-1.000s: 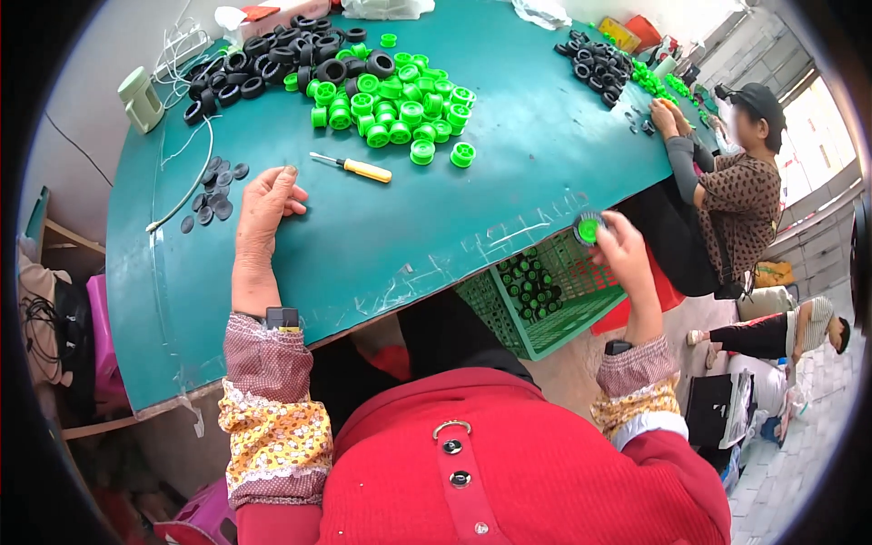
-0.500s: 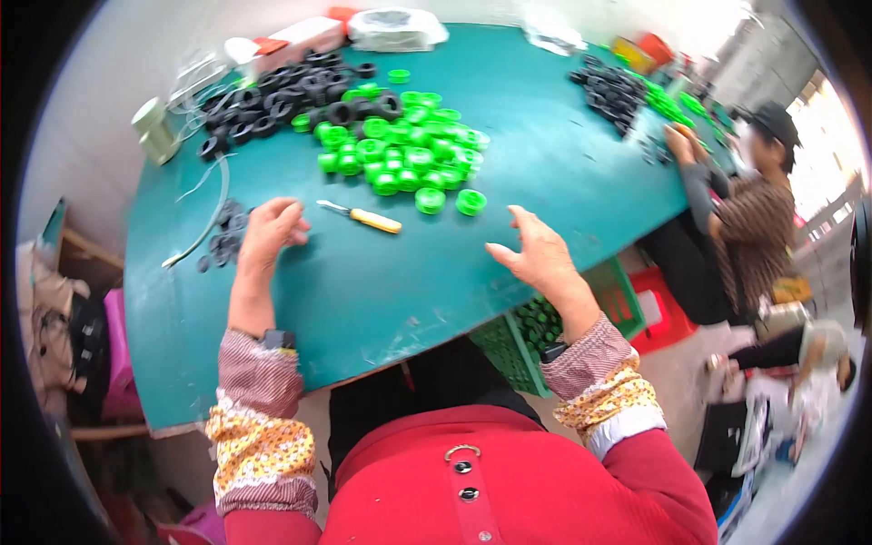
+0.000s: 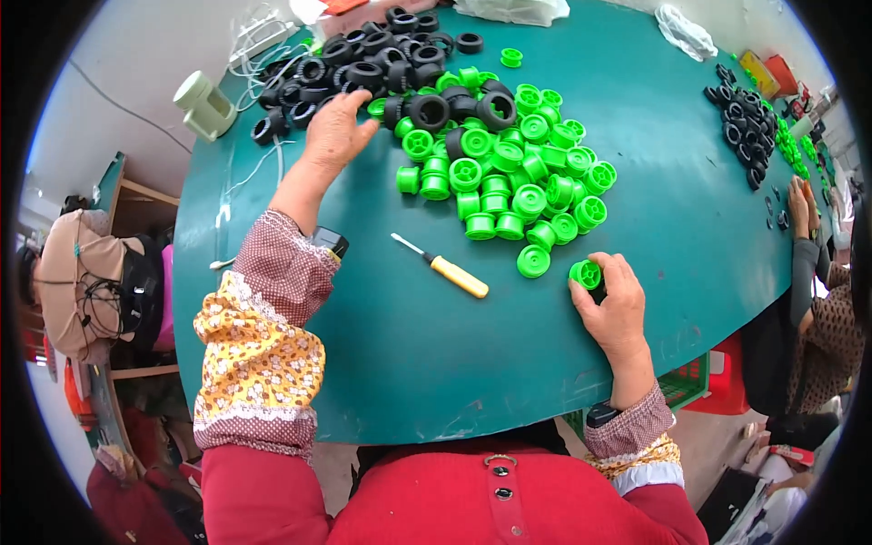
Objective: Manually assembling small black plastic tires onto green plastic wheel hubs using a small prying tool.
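Observation:
My right hand point(image 3: 619, 307) has its thumb and fingers round a green wheel rim point(image 3: 586, 274) at the near right of the pile. My left hand point(image 3: 334, 136) reaches to the near edge of a heap of black rubber tyres point(image 3: 365, 74), fingers stretched out and apart, nothing visible in them. Many loose green wheel rims point(image 3: 495, 189) lie heaped between my hands, a few tyres on top of them. Between my forearms a screwdriver point(image 3: 459, 276) with a yellow handle rests on the green table point(image 3: 427, 363).
A pale green cup point(image 3: 205, 107) and a white cable point(image 3: 280, 165) are at the left. Plastic bags point(image 3: 686, 33) lie at the back. On the right, a co-worker's hands point(image 3: 801, 207) are near more tyres point(image 3: 747, 136) and rims. A green crate point(image 3: 683, 381) stands below the table edge.
My right hand has closed on a green rim. My left hand has moved forward from the small dark pieces to the tyres. The whole view has shifted.

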Demonstrator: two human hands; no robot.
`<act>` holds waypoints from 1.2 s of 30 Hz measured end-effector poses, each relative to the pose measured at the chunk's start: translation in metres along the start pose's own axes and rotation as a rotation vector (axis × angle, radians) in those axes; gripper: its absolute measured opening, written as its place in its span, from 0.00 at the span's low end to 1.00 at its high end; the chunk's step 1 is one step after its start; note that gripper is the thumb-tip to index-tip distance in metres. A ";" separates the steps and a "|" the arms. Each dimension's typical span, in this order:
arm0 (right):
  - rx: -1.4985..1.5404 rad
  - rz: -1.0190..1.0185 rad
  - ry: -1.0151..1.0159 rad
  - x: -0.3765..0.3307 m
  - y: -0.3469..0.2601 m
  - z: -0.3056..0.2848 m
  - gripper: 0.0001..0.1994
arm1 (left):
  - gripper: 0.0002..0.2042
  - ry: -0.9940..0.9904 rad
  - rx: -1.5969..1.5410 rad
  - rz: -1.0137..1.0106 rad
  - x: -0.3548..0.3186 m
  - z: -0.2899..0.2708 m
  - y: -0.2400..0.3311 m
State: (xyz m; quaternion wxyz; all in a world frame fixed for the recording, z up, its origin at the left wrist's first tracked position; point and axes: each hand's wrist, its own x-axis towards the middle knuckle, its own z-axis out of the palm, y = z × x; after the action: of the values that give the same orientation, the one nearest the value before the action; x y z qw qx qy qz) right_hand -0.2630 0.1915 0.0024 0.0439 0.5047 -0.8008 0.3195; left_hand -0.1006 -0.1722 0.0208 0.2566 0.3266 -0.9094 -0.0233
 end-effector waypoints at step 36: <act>0.162 -0.144 0.056 -0.094 -0.059 0.015 0.13 | 0.16 0.037 -0.732 -0.495 -0.250 -0.070 0.060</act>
State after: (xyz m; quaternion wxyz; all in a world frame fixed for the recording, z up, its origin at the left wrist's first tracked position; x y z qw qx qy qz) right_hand -0.1646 0.2400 -0.0187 0.0479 0.5536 -0.7325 0.3933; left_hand 0.0619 0.0352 -0.0189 0.3584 0.4226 -0.7308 -0.3986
